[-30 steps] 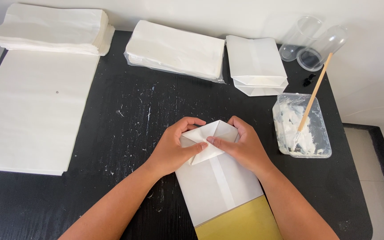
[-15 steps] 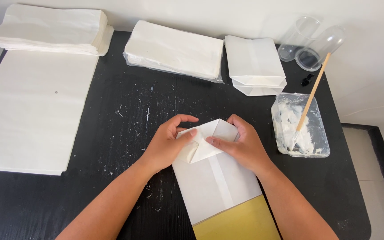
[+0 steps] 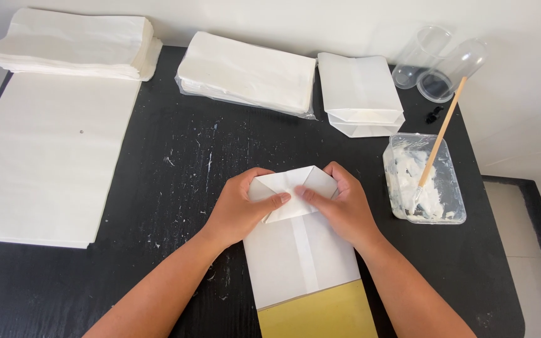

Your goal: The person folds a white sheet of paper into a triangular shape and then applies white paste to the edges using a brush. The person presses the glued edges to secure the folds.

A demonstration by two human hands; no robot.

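A white paper bag [image 3: 298, 256] lies flat on the black table [image 3: 176, 163], its far end folded into a pointed flap. My left hand [image 3: 242, 209] presses the left side of that fold, thumb tip on the flap. My right hand [image 3: 339, 206] presses the right side, fingers curled over the fold's edge. The two thumbs nearly meet at the middle of the flap. A yellow sheet [image 3: 317, 316] sticks out from under the bag's near end.
A clear tub of white paste [image 3: 424, 181] with a wooden-handled brush [image 3: 439, 138] stands at the right. Behind are finished white bags [image 3: 361, 94], a wrapped paper stack [image 3: 245, 75], another stack [image 3: 73, 44], large white sheets [image 3: 45, 156] and two clear cups [image 3: 436, 62].
Both hands have slid closer together on the folded flap; the thumbs now almost touch at its middle. The bag has stayed in place.
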